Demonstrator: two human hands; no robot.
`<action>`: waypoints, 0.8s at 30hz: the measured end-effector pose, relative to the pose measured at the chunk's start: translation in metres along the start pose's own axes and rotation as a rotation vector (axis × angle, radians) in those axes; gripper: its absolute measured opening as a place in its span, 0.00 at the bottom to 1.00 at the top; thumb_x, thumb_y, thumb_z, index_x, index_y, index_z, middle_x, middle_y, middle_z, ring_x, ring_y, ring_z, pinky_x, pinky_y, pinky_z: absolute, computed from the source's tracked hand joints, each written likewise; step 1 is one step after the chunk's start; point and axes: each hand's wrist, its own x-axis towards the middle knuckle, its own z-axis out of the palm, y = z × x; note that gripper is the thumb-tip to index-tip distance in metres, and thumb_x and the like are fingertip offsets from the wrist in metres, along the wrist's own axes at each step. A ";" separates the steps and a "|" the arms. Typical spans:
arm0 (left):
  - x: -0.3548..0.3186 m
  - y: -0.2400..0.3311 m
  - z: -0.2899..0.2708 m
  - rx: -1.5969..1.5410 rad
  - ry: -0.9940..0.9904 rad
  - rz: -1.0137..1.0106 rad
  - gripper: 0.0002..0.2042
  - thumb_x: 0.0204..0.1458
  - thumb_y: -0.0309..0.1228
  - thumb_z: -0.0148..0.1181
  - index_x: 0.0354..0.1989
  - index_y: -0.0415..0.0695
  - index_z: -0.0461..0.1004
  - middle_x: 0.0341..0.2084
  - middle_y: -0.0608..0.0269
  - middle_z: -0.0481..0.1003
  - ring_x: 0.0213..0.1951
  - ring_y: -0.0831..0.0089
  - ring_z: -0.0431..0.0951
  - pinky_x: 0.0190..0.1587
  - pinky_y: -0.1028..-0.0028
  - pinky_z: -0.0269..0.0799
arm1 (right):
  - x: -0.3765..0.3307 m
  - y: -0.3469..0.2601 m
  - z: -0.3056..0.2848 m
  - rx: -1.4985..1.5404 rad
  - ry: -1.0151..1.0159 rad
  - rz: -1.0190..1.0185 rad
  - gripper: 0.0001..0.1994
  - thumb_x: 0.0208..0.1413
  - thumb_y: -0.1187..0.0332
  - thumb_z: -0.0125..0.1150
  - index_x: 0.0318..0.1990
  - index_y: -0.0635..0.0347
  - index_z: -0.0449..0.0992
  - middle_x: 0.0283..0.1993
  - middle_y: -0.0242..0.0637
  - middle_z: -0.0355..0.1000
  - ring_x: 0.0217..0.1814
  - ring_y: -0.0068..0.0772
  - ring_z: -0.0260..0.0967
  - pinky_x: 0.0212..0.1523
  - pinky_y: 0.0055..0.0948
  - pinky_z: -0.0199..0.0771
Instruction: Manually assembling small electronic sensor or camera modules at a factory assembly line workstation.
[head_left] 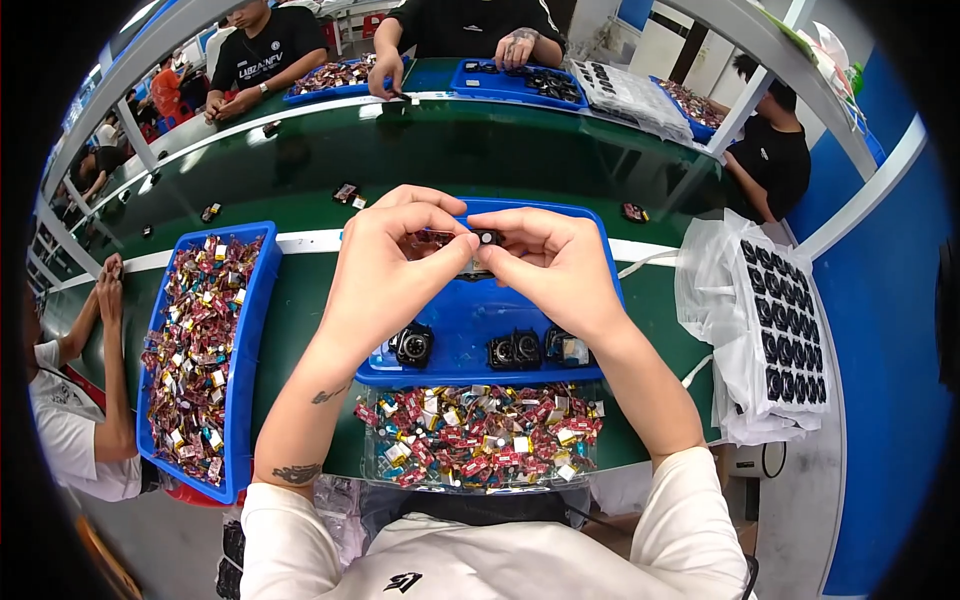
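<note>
Above a blue tray (520, 376), my left hand (395, 245) and my right hand (560, 265) meet with fingers pinched. A small red circuit board (430, 238) is in the fingers of my left hand. My right thumb and fingers grip a small black plastic housing (488, 238), which touches my left fingertips; much of it is hidden. Below, in the tray, lie a black housing with a round opening (411, 345), a pair of black housings (514, 349) and another with a pale part inside (569, 347).
A clear bin of red boards (480, 440) stands nearest me. At left is a long blue tray of similar boards (200, 350); at right, stacked white trays of black housings (785, 320). Boards lie on the green belt (450, 150). Co-workers sit opposite and left.
</note>
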 end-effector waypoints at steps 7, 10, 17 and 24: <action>0.000 0.000 -0.003 0.000 -0.025 -0.038 0.04 0.47 0.23 0.63 0.29 0.35 0.78 0.39 0.57 0.75 0.34 0.80 0.75 0.36 0.81 0.71 | 0.000 0.002 0.003 0.114 0.036 -0.005 0.13 0.53 0.76 0.60 0.47 0.67 0.76 0.35 0.36 0.76 0.34 0.19 0.74 0.35 0.19 0.76; -0.001 -0.001 -0.003 0.011 -0.038 -0.044 0.04 0.47 0.23 0.63 0.29 0.35 0.78 0.39 0.57 0.75 0.35 0.80 0.75 0.36 0.82 0.71 | 0.000 0.002 0.005 0.119 0.032 0.005 0.13 0.53 0.76 0.60 0.47 0.67 0.75 0.37 0.37 0.76 0.35 0.20 0.74 0.37 0.20 0.77; 0.000 -0.001 0.001 -0.052 0.024 -0.032 0.05 0.45 0.24 0.62 0.27 0.34 0.79 0.35 0.55 0.77 0.31 0.77 0.79 0.35 0.79 0.75 | -0.002 0.002 0.006 0.114 0.052 -0.025 0.12 0.54 0.75 0.60 0.46 0.66 0.76 0.37 0.37 0.76 0.35 0.20 0.74 0.37 0.19 0.76; -0.004 -0.001 0.008 0.045 0.103 0.018 0.04 0.45 0.23 0.62 0.26 0.33 0.78 0.34 0.55 0.78 0.31 0.76 0.79 0.35 0.78 0.75 | -0.004 0.004 0.011 0.108 0.121 -0.087 0.08 0.54 0.74 0.61 0.41 0.65 0.77 0.36 0.36 0.76 0.33 0.19 0.74 0.34 0.18 0.76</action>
